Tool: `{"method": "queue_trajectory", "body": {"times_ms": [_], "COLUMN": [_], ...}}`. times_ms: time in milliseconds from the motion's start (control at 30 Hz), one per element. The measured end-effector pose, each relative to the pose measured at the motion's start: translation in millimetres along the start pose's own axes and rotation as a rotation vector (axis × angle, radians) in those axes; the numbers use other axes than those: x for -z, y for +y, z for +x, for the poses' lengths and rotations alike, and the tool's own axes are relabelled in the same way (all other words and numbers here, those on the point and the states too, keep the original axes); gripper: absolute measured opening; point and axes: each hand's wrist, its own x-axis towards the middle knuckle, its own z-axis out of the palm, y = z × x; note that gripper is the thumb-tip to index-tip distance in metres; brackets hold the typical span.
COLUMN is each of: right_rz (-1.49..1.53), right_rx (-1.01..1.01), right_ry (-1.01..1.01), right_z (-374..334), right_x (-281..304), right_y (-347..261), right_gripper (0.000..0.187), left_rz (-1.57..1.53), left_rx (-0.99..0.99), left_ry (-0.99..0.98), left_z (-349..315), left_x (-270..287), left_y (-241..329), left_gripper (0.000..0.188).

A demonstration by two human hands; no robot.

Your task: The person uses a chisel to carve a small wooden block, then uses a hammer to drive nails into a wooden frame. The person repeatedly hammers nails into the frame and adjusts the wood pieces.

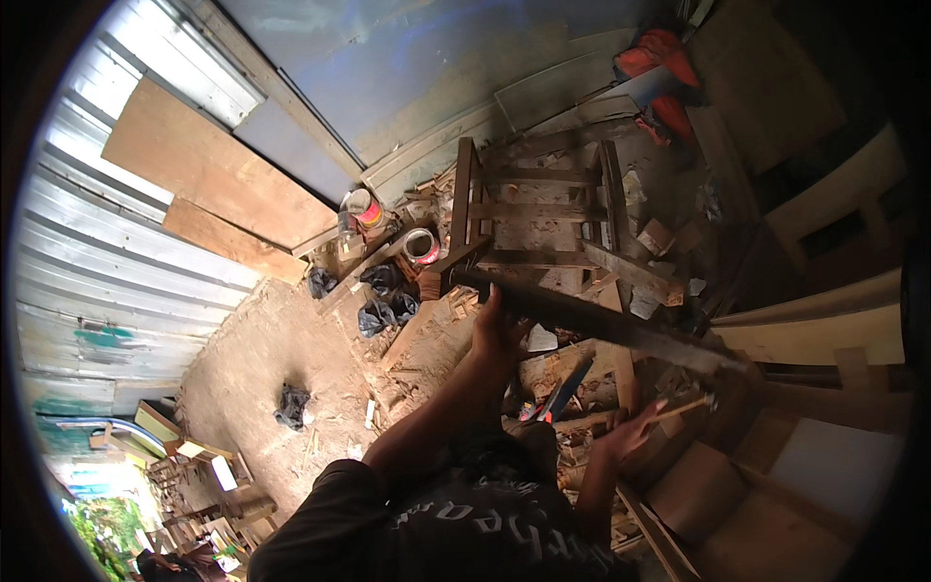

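Across the front of me lies a long dark wooden plank [611, 323], slanting down to the right. My left hand [497, 328] is closed on its left end, thumb on top. To the right and lower, my right hand [626, 436] holds a thin tool with a yellow-brown handle [681, 408] and a small dark head, possibly a hammer. Just past the plank stands a dark wooden frame [533, 209] with two uprights and several crossbars. A long blue tool [570, 386] rests close to my lap; its kind is not clear.
Paint cans [421, 246] and black plastic bags [388, 312] sit left of the frame. Wood scraps litter the dirt floor [252, 359]. Plywood sheets [213, 170] lean on the corrugated metal wall [107, 252]. Boards and boxy panels [693, 490] crowd the right side.
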Motion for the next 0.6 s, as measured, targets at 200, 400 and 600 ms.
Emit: {"method": "queue_trajectory", "body": {"times_ms": [200,400,600], "right_rz": [-0.067,-0.058,-0.081], "right_rx": [-0.011,-0.118,-0.214], "right_ry": [-0.312,-0.318,-0.259], "right_z": [30,50,67], "right_x": [-96,-153,-171], "right_y": [-20,3,19], "right_gripper": [0.066,0.075,0.065], "left_rz": [-0.206,-0.212,-0.172], "left_rx": [-0.063,-0.128,-0.085], "left_ry": [0.059,0.108,0.175], "left_z": [47,77,85], "left_x": [0,14,36], "left_y": [24,37,27], "left_gripper": [0.054,0.058,0.065]}}
